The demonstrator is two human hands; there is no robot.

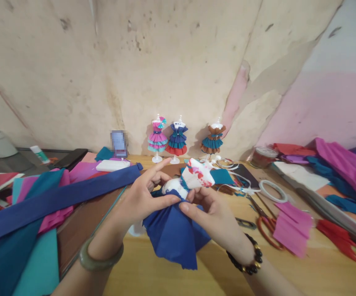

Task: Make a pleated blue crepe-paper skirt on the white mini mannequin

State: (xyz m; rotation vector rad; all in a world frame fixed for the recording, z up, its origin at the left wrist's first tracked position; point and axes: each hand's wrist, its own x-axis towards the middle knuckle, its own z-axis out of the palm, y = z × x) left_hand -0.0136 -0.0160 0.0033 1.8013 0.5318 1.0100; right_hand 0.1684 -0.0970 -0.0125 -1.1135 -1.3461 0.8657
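My left hand (145,197) and my right hand (207,209) meet over the middle of the wooden table (304,271). Both pinch a piece of dark blue crepe paper (173,234) against a small white doll mannequin (178,185), which lies tilted between them. The mannequin wears a white paper top with red spots (198,174). The blue paper hangs down below my fingers like a skirt. A green bangle is on my left wrist and a dark bead bracelet on my right.
Three dressed mannequins (178,139) stand at the wall. Long blue, teal and magenta paper strips (42,201) lie left. Orange-handled scissors (267,224), magenta pieces (292,230), a tape roll (272,190) and more paper (341,168) lie right.
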